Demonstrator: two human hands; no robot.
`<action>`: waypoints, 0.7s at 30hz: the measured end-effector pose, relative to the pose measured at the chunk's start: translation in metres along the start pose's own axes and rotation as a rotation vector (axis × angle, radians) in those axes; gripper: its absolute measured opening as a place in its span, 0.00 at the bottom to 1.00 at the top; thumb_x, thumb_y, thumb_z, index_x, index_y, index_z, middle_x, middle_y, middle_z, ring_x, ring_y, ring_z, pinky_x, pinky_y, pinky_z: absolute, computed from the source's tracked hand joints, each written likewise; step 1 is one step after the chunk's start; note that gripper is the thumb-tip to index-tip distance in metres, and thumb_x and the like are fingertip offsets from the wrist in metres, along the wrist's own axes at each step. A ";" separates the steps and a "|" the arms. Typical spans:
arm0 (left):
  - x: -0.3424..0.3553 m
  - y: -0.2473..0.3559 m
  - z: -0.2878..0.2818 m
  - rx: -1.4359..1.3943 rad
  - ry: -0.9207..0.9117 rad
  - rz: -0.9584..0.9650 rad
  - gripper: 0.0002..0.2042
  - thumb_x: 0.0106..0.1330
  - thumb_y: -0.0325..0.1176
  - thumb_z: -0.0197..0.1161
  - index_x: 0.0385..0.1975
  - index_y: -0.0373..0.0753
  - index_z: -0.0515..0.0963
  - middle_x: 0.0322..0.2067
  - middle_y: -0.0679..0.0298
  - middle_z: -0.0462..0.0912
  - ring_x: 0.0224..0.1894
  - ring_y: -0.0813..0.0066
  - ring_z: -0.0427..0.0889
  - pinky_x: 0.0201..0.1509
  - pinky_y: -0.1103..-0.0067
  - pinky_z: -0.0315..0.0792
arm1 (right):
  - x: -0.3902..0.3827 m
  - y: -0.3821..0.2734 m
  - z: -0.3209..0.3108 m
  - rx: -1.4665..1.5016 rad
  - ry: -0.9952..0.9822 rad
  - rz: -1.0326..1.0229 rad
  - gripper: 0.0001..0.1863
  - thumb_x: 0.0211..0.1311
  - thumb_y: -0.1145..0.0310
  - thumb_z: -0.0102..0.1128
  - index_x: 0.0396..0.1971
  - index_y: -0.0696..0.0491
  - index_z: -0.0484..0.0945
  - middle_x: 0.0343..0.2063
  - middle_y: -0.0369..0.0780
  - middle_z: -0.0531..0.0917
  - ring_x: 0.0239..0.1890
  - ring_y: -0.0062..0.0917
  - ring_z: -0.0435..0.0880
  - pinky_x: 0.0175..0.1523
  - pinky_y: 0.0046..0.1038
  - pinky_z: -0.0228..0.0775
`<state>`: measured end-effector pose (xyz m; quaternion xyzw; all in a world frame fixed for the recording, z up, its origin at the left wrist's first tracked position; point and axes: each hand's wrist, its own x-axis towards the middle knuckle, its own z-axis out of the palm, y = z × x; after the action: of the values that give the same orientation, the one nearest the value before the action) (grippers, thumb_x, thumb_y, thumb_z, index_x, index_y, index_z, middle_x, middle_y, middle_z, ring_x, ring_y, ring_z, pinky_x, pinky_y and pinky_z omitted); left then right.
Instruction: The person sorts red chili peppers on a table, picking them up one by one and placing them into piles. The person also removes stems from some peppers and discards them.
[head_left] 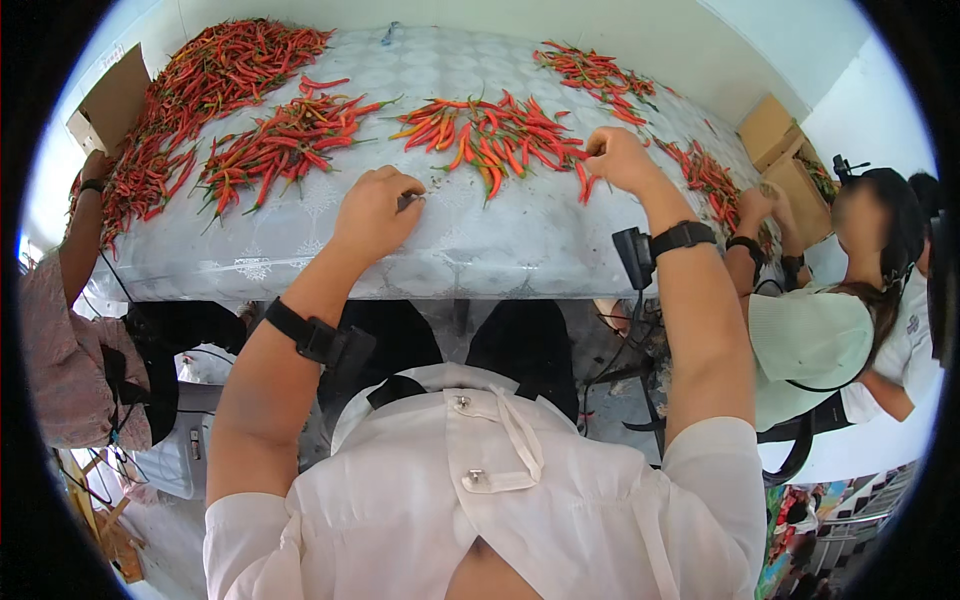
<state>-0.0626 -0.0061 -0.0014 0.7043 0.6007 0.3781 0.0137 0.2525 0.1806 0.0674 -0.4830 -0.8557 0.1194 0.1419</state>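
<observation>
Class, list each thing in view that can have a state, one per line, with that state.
Left hand: fingers curled around a small dark object
Right hand: fingers bent at the middle chili pile; grip unclear
Middle chili pile: loose, spread out
Large left chili pile: heaped
Tablecloth: spread, draped down in front
Right cardboard box: open, chilies inside
Wristbands: fastened

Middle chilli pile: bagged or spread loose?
Spread loose: the chillies fan out directly on the tablecloth, single ones poking out around the edge.

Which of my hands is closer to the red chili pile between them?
Right. Your right hand is at the pile's right edge, while your left hand is off its front-left side, apart from it.
</observation>
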 end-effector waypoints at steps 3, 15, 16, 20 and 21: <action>-0.001 -0.001 0.002 0.018 0.000 -0.007 0.08 0.56 0.32 0.63 0.33 0.39 0.82 0.31 0.58 0.79 0.38 0.60 0.78 0.43 0.69 0.72 | -0.011 0.005 -0.008 -0.115 -0.004 -0.092 0.16 0.46 0.77 0.60 0.40 0.53 0.81 0.38 0.45 0.83 0.40 0.38 0.83 0.43 0.36 0.75; -0.001 0.000 0.000 0.027 0.000 0.008 0.08 0.56 0.33 0.63 0.33 0.40 0.82 0.32 0.59 0.80 0.39 0.58 0.78 0.44 0.68 0.71 | -0.013 0.004 0.016 -0.588 -0.189 -0.256 0.11 0.46 0.78 0.59 0.33 0.57 0.82 0.39 0.49 0.81 0.42 0.43 0.81 0.47 0.40 0.74; 0.000 0.001 0.000 0.022 -0.005 0.004 0.08 0.56 0.33 0.63 0.33 0.40 0.82 0.32 0.59 0.80 0.39 0.58 0.78 0.44 0.68 0.71 | -0.009 0.009 0.015 -0.612 -0.202 -0.222 0.11 0.44 0.77 0.60 0.32 0.57 0.82 0.37 0.49 0.81 0.41 0.44 0.82 0.47 0.40 0.74; 0.003 0.003 0.003 0.010 -0.031 -0.014 0.08 0.56 0.33 0.63 0.33 0.40 0.82 0.32 0.59 0.80 0.39 0.58 0.78 0.44 0.68 0.72 | 0.004 -0.006 -0.015 -0.658 -0.225 -0.078 0.12 0.41 0.73 0.63 0.30 0.58 0.82 0.30 0.50 0.83 0.37 0.44 0.83 0.45 0.41 0.75; 0.003 0.003 0.002 0.018 -0.040 -0.018 0.08 0.56 0.33 0.63 0.33 0.40 0.82 0.32 0.59 0.80 0.39 0.58 0.78 0.44 0.68 0.72 | 0.012 -0.019 -0.024 -0.615 -0.229 -0.066 0.12 0.41 0.73 0.63 0.30 0.58 0.82 0.30 0.51 0.83 0.36 0.43 0.83 0.44 0.40 0.75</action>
<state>-0.0587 -0.0032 0.0003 0.7063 0.6100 0.3585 0.0226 0.2402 0.1825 0.0978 -0.4586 -0.8773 -0.0958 -0.1037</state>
